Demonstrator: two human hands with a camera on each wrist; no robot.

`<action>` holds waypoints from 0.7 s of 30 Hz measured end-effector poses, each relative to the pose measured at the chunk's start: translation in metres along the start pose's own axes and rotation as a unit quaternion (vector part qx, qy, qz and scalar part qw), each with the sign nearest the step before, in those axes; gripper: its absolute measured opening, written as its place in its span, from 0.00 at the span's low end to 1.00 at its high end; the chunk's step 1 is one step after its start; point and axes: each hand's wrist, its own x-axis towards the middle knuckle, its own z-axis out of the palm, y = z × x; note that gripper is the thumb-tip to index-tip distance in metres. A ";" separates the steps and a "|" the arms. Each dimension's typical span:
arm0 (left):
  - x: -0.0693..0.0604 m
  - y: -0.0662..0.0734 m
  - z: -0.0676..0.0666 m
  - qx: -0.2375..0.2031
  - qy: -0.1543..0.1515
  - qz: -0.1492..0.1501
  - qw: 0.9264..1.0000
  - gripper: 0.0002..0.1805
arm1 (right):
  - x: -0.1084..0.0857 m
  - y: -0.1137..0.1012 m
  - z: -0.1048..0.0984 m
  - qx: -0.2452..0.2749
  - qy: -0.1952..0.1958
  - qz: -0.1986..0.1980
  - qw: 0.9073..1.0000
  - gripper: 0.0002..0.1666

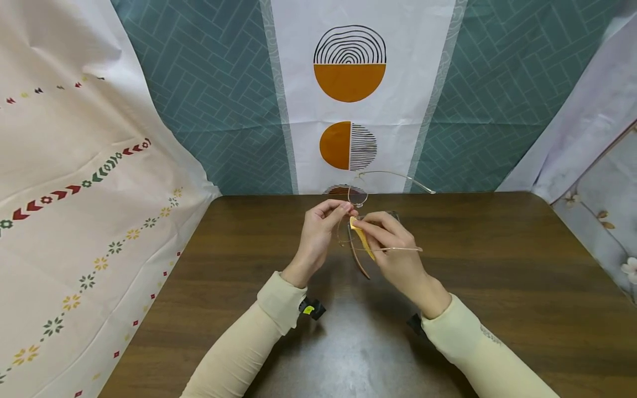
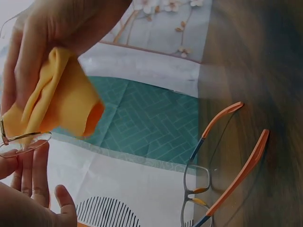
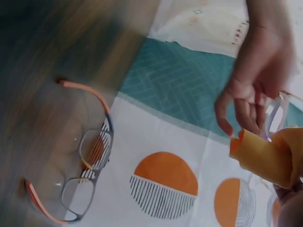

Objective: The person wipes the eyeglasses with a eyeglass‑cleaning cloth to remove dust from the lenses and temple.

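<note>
The table's [image 1: 497, 249] far edge lies just beyond the fingers of both hands, and its dark wood runs out widely to their left and right. Past that edge hangs a fabric backdrop [image 1: 219, 110] with teal herringbone panels and a white strip of striped and orange circles; a cream patterned cloth [image 1: 99, 182] slopes along the left side, well apart from the fingers. The left hand [image 1: 314, 229] has its fingers pinched on thin gold wire-rimmed eyeglasses [image 1: 358, 194] with rounded clear lenses, one slender temple reaching out beyond the fingertips, the other crossing the right hand [image 1: 395, 249]. The right fingers clamp a soft yellow folded cloth [image 2: 71, 101], its loose end drooping below them; it seems to meet a lens, though the see-through glass makes contact hard to judge. Beneath the fingers, on the table, rest grey-framed eyeglasses with orange temples [image 3: 91, 171], their lenses squarer.
</note>
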 end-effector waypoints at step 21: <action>-0.002 0.000 0.000 -0.003 0.006 -0.007 1.000 0.07 | 0.000 0.001 0.015 -0.042 -0.078 -0.067 0.994 0.20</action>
